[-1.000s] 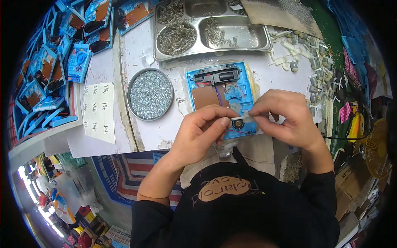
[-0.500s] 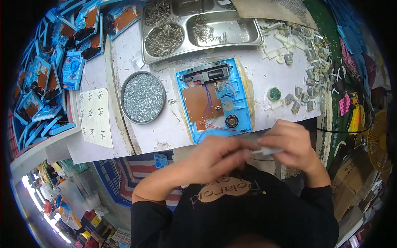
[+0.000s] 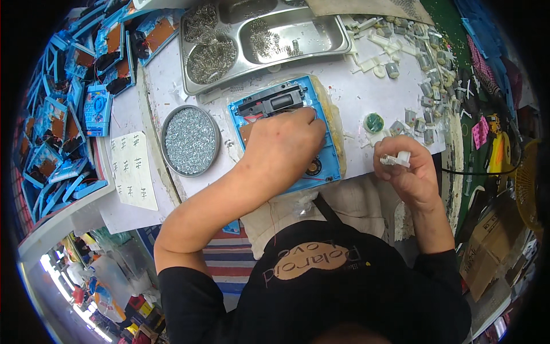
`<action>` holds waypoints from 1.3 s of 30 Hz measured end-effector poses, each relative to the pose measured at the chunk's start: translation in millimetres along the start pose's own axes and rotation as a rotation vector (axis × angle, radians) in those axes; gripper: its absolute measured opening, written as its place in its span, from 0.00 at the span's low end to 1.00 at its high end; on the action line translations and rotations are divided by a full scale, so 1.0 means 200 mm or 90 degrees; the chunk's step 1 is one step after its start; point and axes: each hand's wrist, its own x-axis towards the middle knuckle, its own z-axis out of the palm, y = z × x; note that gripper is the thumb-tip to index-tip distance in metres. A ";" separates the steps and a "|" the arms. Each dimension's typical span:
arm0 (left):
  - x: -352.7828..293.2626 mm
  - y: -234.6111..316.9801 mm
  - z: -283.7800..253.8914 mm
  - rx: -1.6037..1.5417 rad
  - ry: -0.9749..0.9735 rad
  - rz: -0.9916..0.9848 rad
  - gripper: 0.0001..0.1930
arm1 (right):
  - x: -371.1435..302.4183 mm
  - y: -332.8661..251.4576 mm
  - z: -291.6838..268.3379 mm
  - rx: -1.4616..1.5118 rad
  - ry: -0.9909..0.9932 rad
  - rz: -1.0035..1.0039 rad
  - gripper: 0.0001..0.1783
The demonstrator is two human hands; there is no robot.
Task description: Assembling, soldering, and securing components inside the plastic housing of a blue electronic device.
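Observation:
My left hand [image 3: 286, 146] reaches over an open blue plastic case [image 3: 331, 166], its fingers curled and their tips hidden beneath it. Just beyond the knuckles lies a black plastic mechanism [image 3: 279, 103] set into the case. Part of a brown circuit board [image 3: 246, 132] and a small round speaker [image 3: 314, 167] show around the hand. To the right, my right hand [image 3: 415, 178] is raised near the table's front edge, palm partly up. Its thumb and fingers pinch a small white plastic part [image 3: 401, 159] that seems to have a coil spring on it.
A round dish of small silver screws [image 3: 191, 140] sits left of the case. Behind stands a steel compartment tray [image 3: 269, 69] with springs. White plastic parts and grey cylinders [image 3: 427, 89] lie scattered at right, near a green roll [image 3: 373, 122]. Blue cases [image 3: 63, 126] pile up far left.
My left hand has left the right one and moved up over the blue case. My right hand has shifted right and turned, keeping the white part. The view has shifted slightly.

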 end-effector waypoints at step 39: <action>-0.25 -0.04 0.09 -0.341 0.363 -0.177 0.05 | 0.45 -0.10 0.21 -0.918 -0.248 -0.464 0.16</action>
